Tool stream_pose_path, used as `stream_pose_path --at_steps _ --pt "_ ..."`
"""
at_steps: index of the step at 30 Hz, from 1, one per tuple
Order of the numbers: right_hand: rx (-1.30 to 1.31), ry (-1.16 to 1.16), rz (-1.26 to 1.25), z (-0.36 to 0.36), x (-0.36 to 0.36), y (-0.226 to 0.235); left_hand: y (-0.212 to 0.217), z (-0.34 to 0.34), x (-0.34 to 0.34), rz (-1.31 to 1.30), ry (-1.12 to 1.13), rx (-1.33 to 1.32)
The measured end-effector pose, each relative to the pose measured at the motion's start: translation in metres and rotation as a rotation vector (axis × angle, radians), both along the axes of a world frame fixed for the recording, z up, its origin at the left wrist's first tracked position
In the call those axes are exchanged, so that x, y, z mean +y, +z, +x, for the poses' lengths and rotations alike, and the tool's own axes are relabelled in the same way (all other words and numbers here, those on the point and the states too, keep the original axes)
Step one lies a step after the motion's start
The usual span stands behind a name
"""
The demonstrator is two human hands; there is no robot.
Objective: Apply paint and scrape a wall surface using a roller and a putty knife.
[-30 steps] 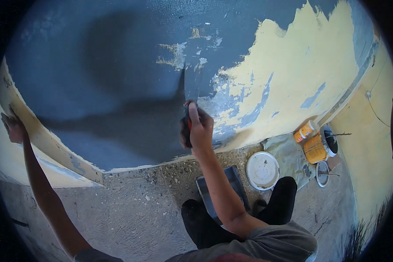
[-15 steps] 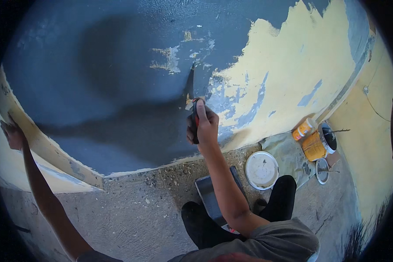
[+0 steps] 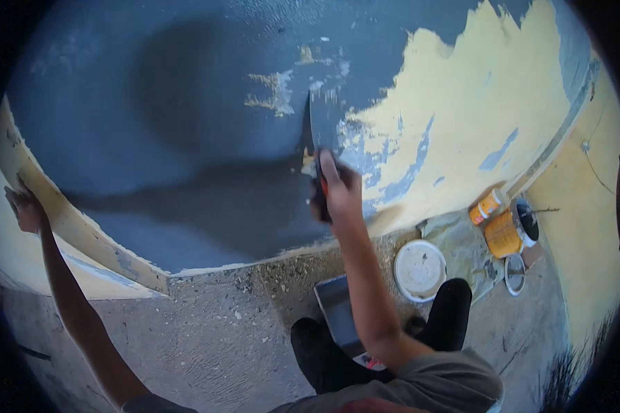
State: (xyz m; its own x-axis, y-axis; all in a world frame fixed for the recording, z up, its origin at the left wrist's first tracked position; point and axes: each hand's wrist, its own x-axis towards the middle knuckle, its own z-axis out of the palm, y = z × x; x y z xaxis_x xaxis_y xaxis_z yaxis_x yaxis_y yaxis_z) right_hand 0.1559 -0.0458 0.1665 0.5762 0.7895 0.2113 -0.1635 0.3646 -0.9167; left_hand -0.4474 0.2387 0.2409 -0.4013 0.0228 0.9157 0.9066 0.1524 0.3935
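Observation:
My right hand (image 3: 341,189) is closed around the black and red handle of a putty knife (image 3: 319,168), thumb along the top. The blade points up the wall, its tip at patches where the dark blue-grey paint (image 3: 186,206) is broken and paler layers show. To the right the wall is bare cream (image 3: 489,89) with ragged blue-grey streaks. Far to the left, my left hand (image 3: 26,208) rests with fingers spread on the cream raised border (image 3: 69,206) at the wall's edge, holding nothing.
Between my knees and the wall stands a dark grey tray (image 3: 337,310). Right of it lies a round white lid (image 3: 420,270) beside a greenish sheet (image 3: 455,237). An orange bucket (image 3: 504,234), a small orange-and-white container (image 3: 488,206) and another lid (image 3: 514,275) sit near the right wall. Paint flakes litter the concrete floor (image 3: 213,344).
In the picture my right hand and the putty knife have shifted slightly right and down, and the whole scene has shifted a little right. My left hand stays on the border.

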Motion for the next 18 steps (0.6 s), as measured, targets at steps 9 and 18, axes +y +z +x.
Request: stream_pose_path --at_steps 9,18 --pt "0.004 0.188 0.000 0.020 -0.004 -0.014 -0.001 -0.008 0.007 0.024 0.010 0.110" --pt "-1.457 -0.294 -0.226 0.134 -0.058 0.037 -0.006 -0.015 0.011 0.082 -0.056 0.102"
